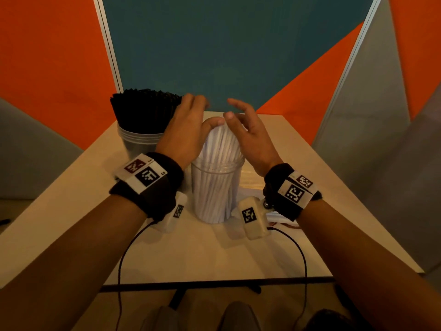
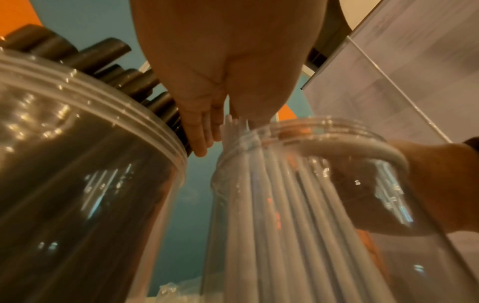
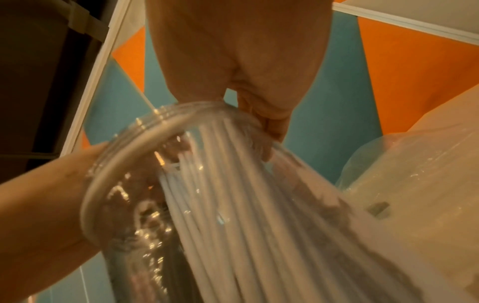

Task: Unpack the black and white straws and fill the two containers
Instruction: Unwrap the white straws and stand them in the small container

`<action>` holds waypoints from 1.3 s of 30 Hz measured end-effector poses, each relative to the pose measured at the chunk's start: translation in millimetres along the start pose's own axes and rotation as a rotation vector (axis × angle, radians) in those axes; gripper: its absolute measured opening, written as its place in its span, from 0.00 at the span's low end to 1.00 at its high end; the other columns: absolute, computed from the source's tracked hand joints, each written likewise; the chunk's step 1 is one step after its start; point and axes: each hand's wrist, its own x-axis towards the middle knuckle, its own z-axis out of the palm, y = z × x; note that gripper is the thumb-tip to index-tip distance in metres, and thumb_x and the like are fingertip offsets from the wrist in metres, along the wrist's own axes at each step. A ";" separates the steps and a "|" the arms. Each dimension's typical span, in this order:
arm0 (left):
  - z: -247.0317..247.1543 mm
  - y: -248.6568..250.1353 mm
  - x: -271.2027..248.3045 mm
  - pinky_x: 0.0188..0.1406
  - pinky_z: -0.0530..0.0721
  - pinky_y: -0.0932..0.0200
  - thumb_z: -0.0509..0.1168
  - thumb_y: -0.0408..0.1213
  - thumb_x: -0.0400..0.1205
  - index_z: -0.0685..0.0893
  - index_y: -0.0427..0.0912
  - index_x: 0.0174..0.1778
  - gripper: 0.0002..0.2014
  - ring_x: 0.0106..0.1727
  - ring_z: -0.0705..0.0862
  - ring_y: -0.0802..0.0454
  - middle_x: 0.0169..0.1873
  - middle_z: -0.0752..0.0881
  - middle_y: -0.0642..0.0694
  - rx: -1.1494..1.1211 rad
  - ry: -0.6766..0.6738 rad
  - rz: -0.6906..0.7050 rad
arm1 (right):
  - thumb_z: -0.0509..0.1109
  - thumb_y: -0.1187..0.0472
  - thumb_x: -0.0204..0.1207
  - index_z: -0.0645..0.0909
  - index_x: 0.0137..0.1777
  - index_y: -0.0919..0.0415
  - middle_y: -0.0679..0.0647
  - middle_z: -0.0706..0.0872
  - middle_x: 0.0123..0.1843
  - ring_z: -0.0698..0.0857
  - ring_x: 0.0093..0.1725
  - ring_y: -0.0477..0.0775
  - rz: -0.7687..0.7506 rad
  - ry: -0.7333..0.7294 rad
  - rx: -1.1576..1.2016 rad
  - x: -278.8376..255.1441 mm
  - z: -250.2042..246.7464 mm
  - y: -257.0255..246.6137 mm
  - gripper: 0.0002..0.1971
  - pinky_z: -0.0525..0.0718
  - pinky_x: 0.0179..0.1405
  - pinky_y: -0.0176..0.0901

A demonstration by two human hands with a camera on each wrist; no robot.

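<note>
Two clear containers stand on the table (image 1: 191, 254). The back left container (image 1: 138, 144) is packed with black straws (image 1: 145, 108). The nearer, middle container (image 1: 214, 194) holds a bundle of white straws (image 1: 219, 144) that narrows to a point at the top. My left hand (image 1: 191, 120) lies against the bundle's left side, thumb on its tip, fingers stretched toward the black straws. My right hand (image 1: 243, 125) flanks the right side with fingers spread and thumb near the tip. The left wrist view has the left hand (image 2: 207, 102) between both jars. The right hand (image 3: 259, 92) sits at the rim above the white straws (image 3: 233, 205).
Crumpled clear plastic wrap (image 1: 253, 185) lies on the table right of the white-straw container, also seen in the right wrist view as plastic wrap (image 3: 414, 184). Orange, teal and grey partition walls close in behind and beside. Wrist cables hang over the table's front edge.
</note>
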 end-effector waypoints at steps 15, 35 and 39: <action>-15.4 21.9 -27.3 0.68 0.56 0.79 0.53 0.47 0.88 0.76 0.39 0.68 0.19 0.76 0.67 0.51 0.71 0.74 0.42 -0.009 0.046 0.155 | 0.46 0.44 0.86 0.75 0.72 0.53 0.50 0.83 0.66 0.80 0.65 0.47 0.124 0.034 -0.017 -19.6 -22.5 -23.2 0.24 0.79 0.67 0.47; 70.7 78.9 -79.7 0.36 0.66 0.52 0.54 0.34 0.82 0.73 0.44 0.55 0.08 0.54 0.81 0.40 0.53 0.80 0.43 0.317 -0.584 0.329 | 0.61 0.68 0.79 0.81 0.67 0.52 0.51 0.84 0.66 0.82 0.63 0.54 0.280 -0.672 -1.004 -119.9 -88.9 -6.5 0.20 0.76 0.60 0.39; 65.3 79.9 -71.6 0.37 0.70 0.50 0.50 0.46 0.77 0.75 0.42 0.48 0.14 0.50 0.81 0.38 0.47 0.80 0.41 0.209 -0.616 0.304 | 0.57 0.65 0.80 0.73 0.73 0.48 0.49 0.79 0.69 0.79 0.62 0.52 0.067 -0.647 -1.142 -118.3 -75.2 -1.3 0.23 0.65 0.42 0.29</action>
